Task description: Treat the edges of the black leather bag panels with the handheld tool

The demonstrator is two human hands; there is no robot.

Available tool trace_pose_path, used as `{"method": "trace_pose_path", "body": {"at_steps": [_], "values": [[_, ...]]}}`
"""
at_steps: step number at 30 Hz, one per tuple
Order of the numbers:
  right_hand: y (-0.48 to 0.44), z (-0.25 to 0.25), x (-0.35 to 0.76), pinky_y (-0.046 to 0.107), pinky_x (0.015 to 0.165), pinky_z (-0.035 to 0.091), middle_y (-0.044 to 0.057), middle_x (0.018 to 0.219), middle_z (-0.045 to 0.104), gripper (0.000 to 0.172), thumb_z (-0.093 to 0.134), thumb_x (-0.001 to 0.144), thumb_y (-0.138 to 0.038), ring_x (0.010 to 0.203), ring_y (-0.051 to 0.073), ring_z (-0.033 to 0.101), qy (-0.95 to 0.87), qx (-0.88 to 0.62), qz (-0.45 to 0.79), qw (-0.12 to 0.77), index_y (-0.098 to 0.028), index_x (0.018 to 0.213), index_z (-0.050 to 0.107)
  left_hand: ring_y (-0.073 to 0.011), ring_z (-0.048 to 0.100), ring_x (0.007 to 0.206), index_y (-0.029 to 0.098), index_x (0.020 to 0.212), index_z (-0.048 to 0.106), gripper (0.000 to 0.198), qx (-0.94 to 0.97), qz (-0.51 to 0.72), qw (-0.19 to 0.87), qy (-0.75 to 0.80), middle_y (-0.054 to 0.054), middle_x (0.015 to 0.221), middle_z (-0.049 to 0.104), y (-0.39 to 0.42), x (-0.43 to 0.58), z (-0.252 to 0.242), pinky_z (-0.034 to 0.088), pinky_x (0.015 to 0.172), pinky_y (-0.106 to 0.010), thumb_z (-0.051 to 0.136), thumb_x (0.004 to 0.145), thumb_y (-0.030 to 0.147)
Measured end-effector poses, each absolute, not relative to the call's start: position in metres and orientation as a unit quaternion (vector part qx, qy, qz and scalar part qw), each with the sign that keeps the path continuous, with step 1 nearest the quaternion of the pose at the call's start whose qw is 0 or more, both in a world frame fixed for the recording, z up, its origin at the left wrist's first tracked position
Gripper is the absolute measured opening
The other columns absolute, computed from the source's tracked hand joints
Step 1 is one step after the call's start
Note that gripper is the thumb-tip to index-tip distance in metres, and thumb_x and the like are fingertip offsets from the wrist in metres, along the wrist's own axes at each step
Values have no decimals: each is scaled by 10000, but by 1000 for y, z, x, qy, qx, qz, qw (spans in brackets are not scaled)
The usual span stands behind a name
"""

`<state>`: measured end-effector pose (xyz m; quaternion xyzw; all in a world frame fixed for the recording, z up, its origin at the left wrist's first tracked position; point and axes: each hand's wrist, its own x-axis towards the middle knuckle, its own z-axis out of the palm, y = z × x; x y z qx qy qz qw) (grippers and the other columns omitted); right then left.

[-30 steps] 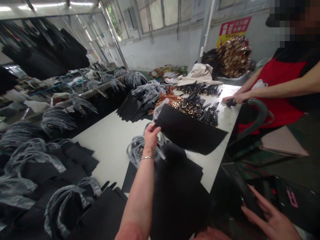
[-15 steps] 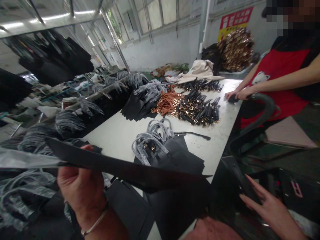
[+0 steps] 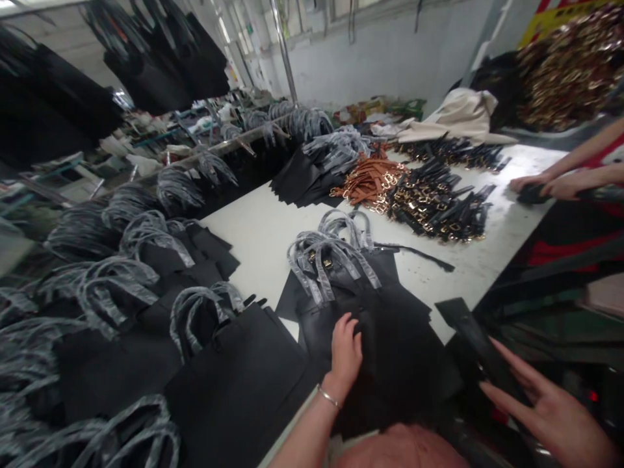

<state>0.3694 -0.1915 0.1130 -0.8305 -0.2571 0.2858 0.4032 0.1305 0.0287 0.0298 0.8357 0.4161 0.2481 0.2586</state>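
Note:
My left hand (image 3: 346, 348), with a bracelet at the wrist, lies on the upper part of a black bag panel (image 3: 390, 351); its fingers are stretched over the surface, slightly bent. Grey plastic-wrapped handles (image 3: 331, 250) with gold hardware stand up at the top of this stack. Off the table's near right edge, my right hand (image 3: 541, 396) grips a long black flat-ended tool (image 3: 480, 344), thumb and fingers on its two sides. Its exact kind is not clear. Left of my left hand lies another black bag (image 3: 238, 383) with wrapped handles.
Black bags with wrapped handles (image 3: 117, 286) crowd the left side. Brown straps (image 3: 373, 182) and black straps (image 3: 433, 201) with gold buckles are piled farther back on the white table (image 3: 248, 227). A co-worker's hands (image 3: 556, 185) hold a black object at right. Black bags (image 3: 160, 58) hang overhead.
My left hand has let go of the raised black piece and moved right and down onto the bag stack. My right hand still holds the black tool. The view has swung left and down.

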Motion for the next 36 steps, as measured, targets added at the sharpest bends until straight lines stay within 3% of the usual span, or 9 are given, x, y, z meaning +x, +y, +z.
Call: {"method": "trace_pose_path", "body": {"at_steps": [3, 7, 11, 13, 16, 19, 24, 30, 36], "values": [[-170, 112, 346, 370, 946, 543, 47, 1287, 651, 919, 702, 657, -553, 1154, 320, 622, -301, -786, 383, 381, -211, 1466, 429, -246, 508, 1237, 189, 1153, 592, 312, 846, 239, 183, 439, -121, 1313, 549, -6, 92, 11, 453, 1060, -475, 508, 872, 85], [-130, 115, 312, 296, 853, 556, -2, 1202, 704, 761, 681, 701, -384, 1045, 273, 676, -397, -755, 411, 321, -242, 1426, 494, -281, 475, 1273, 170, 1231, 548, 368, 851, 225, 133, 456, -150, 1356, 515, -21, 68, 0, 443, 1049, -524, 520, 870, 105], [-98, 115, 290, 272, 644, 541, -20, 892, 760, 717, 641, 720, -325, 752, 220, 704, -442, -749, 420, 261, -247, 1419, 503, -274, 457, 1298, 188, 1267, 535, 385, 867, 204, 123, 437, -128, 1389, 508, -18, 65, -4, 435, 1054, -501, 542, 882, 167], [-87, 113, 288, 263, 536, 492, -41, 663, 698, 734, 615, 749, -345, 580, 188, 653, -429, -761, 425, 236, -225, 1454, 449, -273, 441, 1314, 201, 1283, 531, 395, 871, 191, 124, 435, -117, 1407, 500, -16, 65, -4, 427, 1056, -493, 545, 888, 192], [-72, 111, 290, 254, 468, 445, -50, 607, 644, 781, 591, 759, -366, 464, 152, 588, -390, -766, 453, 235, -186, 1488, 379, -273, 427, 1325, 219, 1287, 534, 393, 871, 178, 131, 439, -103, 1427, 486, -16, 65, -4, 421, 1051, -486, 545, 894, 215], [-51, 110, 293, 251, 450, 441, -46, 626, 645, 794, 603, 746, -364, 438, 140, 580, -374, -755, 476, 253, -182, 1485, 379, -272, 428, 1325, 225, 1284, 536, 372, 873, 176, 139, 433, -103, 1428, 487, -15, 66, -4, 416, 1042, -486, 526, 913, 237], [-30, 109, 291, 253, 473, 460, -61, 506, 610, 766, 629, 755, -367, 456, 158, 603, -407, -782, 410, 234, -181, 1468, 419, -270, 436, 1316, 230, 1287, 529, 367, 870, 177, 149, 435, -102, 1428, 488, -15, 67, -3, 420, 1023, -479, 512, 920, 244], [-42, 116, 294, 255, 449, 441, -53, 587, 630, 807, 604, 751, -357, 445, 153, 587, -407, -748, 483, 205, -167, 1496, 357, -268, 425, 1323, 229, 1294, 519, 359, 865, 187, 156, 438, -95, 1434, 481, -16, 68, -4, 399, 1032, -482, 483, 938, 262], [-21, 127, 279, 274, 484, 425, -75, 462, 523, 733, 578, 810, -444, 436, 166, 531, -481, -806, 278, 207, -195, 1477, 407, -258, 416, 1322, 233, 1288, 518, 343, 868, 174, 156, 438, -93, 1434, 479, -17, 68, 2, 398, 1018, -475, 462, 952, 276]]}}
